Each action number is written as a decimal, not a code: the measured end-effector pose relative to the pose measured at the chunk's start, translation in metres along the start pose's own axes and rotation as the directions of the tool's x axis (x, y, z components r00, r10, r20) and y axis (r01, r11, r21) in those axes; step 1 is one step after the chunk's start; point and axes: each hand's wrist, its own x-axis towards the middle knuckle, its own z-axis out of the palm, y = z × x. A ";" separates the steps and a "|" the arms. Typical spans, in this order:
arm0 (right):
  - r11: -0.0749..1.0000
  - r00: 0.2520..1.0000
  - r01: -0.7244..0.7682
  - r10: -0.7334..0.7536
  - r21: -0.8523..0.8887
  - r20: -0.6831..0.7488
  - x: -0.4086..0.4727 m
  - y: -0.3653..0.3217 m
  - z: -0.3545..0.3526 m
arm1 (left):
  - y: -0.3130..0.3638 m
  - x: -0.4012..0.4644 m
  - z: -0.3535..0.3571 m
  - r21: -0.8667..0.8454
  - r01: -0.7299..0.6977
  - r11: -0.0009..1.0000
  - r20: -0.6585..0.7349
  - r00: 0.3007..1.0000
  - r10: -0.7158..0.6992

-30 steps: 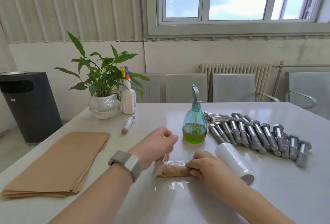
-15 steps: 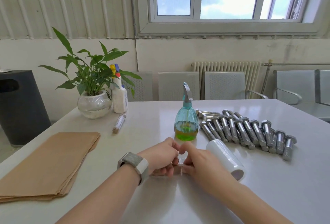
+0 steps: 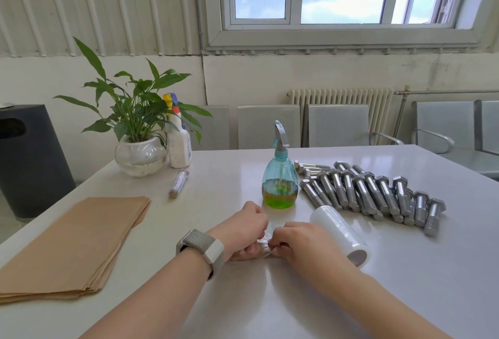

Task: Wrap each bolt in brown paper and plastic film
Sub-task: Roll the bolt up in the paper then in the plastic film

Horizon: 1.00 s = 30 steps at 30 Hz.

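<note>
**Bolt held in film between both hands, wrap at risk of loosening**

The bolt being wrapped (image 3: 263,247) was almost wholly hidden between the two hands, low on the white table (image 3: 405,284), just in front of the spray bottle (image 3: 280,176). Only a crinkled strip of clear plastic film (image 3: 266,241) was seen in the gap between the fingers.

Taken from largest to smallest, the risks were judged as follows. The stack of brown paper (image 3: 73,244) lay well apart on the left and was not threatened. The film roll (image 3: 340,233) lay on its side just beside the right wrist; it could be nudged and rolled toward the row of bare bolts (image 3: 372,195). The film itself was judged the likeliest trouble: if either grip were relaxed, the twisted end could spring back and the wrap come open, or the film could cling to the fingers and tear.

The left hand (image 3: 243,233) was curled over one end of the bundle, and the right hand (image 3: 294,241) was pinching the film at the other; both were closed on it.

The long axis of the bundle was judged to run left to right across the table, flat on the surface. Which end was the head could not be told. A finished wrapped bolt (image 3: 178,183) lay near the plant (image 3: 135,111).
</note>
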 end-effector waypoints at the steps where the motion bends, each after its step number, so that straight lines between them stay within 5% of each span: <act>1: 1.000 1.000 0.000 0.000 -0.002 0.000 0.000 0.000 0.000 | 0.000 -0.004 -0.001 0.021 -0.020 1.000 -0.001 1.000 0.020; 5: 1.000 1.000 -0.008 0.008 -0.005 0.001 -0.001 -0.001 -0.001 | -0.007 -0.019 -0.015 0.160 -0.241 0.957 -0.058 0.966 0.253; 8: 1.000 1.000 -0.010 0.010 -0.016 0.007 -0.001 -0.001 -0.002 | -0.013 -0.031 -0.023 0.702 -0.252 0.667 -0.127 0.877 0.464; 11: 1.000 1.000 0.001 -0.001 -0.023 0.011 -0.001 -0.001 -0.004 | -0.023 -0.030 -0.016 0.815 -0.244 0.526 -0.064 0.864 0.499; 20: 0.995 0.998 -0.035 0.031 0.093 0.049 0.003 0.003 -0.014 | -0.028 -0.019 -0.009 0.777 -0.272 0.567 -0.060 0.866 0.497; 27: 0.996 0.999 -0.053 0.053 -0.070 0.003 0.004 -0.011 0.000 | -0.032 -0.015 -0.009 0.782 -0.251 0.570 -0.054 0.885 0.463; 30: 0.996 0.998 -0.066 0.065 -0.054 -0.017 0.003 -0.010 0.000 | -0.034 -0.020 -0.018 0.639 -0.306 0.705 -0.042 0.902 0.430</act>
